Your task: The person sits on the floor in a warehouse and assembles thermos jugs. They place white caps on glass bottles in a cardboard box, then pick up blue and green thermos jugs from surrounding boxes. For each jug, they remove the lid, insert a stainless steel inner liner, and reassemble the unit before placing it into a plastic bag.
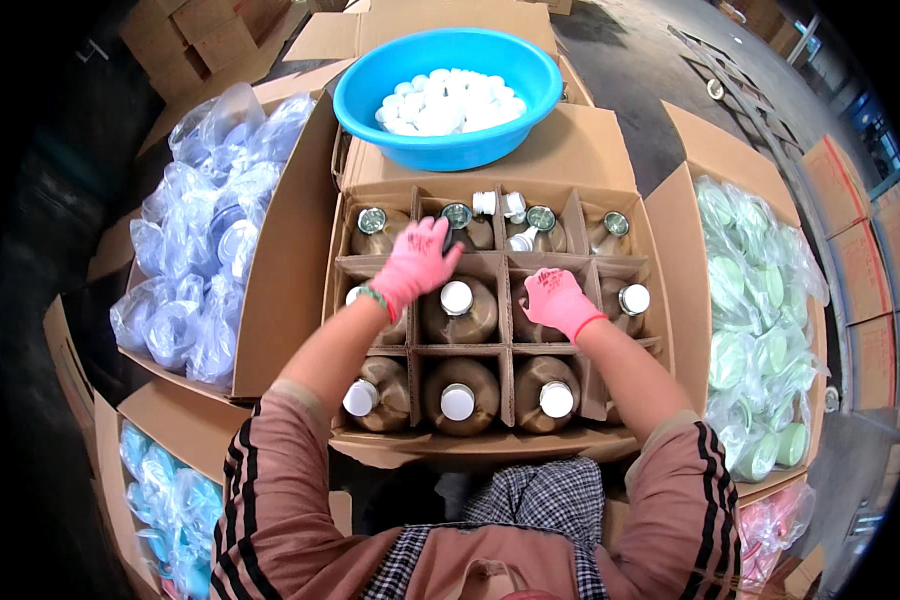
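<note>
A cardboard box (501, 437) with dividers holds rows of round glass bottles. Screwed-on white caps top the bottles visible in the front and middle rows, such as the front-row bottle (460, 423). In the back row, mouths are bare, as on one open bottle (372, 220). My left hand (417, 265), in a pink glove, reaches over the divider beside a back-row open bottle (457, 215), thumb apart from the fingers. My right hand (558, 302), also pink-gloved, is closed low over a middle-row bottle; whatever its fingers grip is hidden. Loose white caps (484, 203) lie among the back-row bottles.
A blue basin (448, 150) of white caps stands beyond the box. Left is a carton (282, 250) of bagged bluish plastic items; right, a carton (678, 290) of bagged green ones. Bagged turquoise items (175, 500) and pink items (773, 530) sit nearer me.
</note>
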Motion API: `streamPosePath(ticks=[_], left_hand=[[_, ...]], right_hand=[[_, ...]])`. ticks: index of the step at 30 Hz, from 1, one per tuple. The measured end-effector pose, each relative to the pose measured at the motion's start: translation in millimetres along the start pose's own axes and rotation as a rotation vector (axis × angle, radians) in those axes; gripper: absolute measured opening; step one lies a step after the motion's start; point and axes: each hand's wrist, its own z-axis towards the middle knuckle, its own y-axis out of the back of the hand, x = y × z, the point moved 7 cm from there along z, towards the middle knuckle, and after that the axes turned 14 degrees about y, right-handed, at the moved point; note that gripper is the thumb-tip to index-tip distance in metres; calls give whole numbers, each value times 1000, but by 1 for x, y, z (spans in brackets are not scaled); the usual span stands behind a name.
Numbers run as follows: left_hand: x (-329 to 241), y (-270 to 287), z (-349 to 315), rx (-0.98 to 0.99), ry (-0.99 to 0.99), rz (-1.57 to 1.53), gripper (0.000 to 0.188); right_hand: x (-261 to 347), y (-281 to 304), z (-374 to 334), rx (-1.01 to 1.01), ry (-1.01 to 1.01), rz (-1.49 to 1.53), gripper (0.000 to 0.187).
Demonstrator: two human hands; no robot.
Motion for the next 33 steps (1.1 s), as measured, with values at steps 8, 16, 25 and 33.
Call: streamPosePath(ticks=[8,16,25,33], left_hand=[[63,-75,60,576,361,302,45],[63,-11,40,121,248,-358,53],[117,22,48,-3,330,272,58],[120,1,65,193,268,236,46]], right_hand=[[13,16,-18,-302,-146,-3,36],[-45,44,43,-356,-128,686,30],[-59,2,78,-21,-162,1218,27],[-34,84,23,-486,-56,309,59]])
